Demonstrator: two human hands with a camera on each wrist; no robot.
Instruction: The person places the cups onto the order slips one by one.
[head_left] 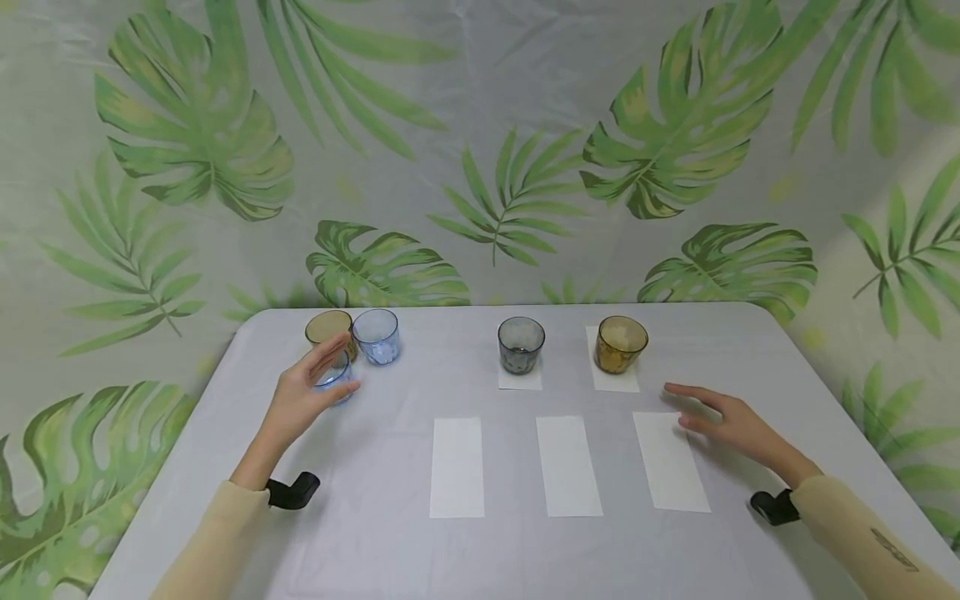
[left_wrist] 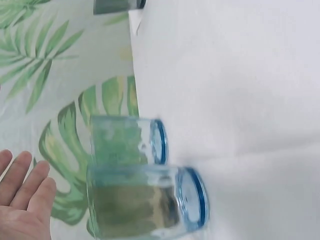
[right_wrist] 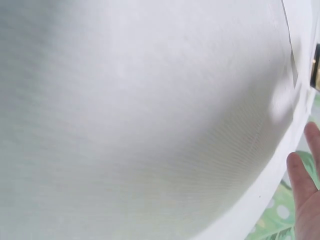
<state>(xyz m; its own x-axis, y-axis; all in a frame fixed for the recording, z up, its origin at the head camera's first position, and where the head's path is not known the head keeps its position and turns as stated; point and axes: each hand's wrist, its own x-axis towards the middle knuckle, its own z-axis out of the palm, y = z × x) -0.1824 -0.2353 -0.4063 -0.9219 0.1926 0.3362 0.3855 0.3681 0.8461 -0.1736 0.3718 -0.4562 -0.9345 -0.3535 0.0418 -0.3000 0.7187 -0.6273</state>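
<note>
At the table's far left, my left hand (head_left: 296, 400) is beside a blue glass (head_left: 335, 373), which it partly covers in the head view. The left wrist view shows straight fingers (left_wrist: 39, 187) apart from that nearer blue glass (left_wrist: 194, 197). A second blue glass (head_left: 377, 337) and an amber glass (head_left: 324, 323) stand just behind. My right hand (head_left: 731, 425) hovers, fingers extended and holding nothing, by the right-hand white paper (head_left: 671, 462). Upright on rear papers stand a grey glass (head_left: 521, 346) and another amber glass (head_left: 620, 346).
Two more white papers, one at left (head_left: 457, 467) and one in the middle (head_left: 568, 467), lie in the front row. A white cloth covers the table (head_left: 360, 533). Behind its far edge hangs a leaf-patterned curtain (head_left: 517, 108).
</note>
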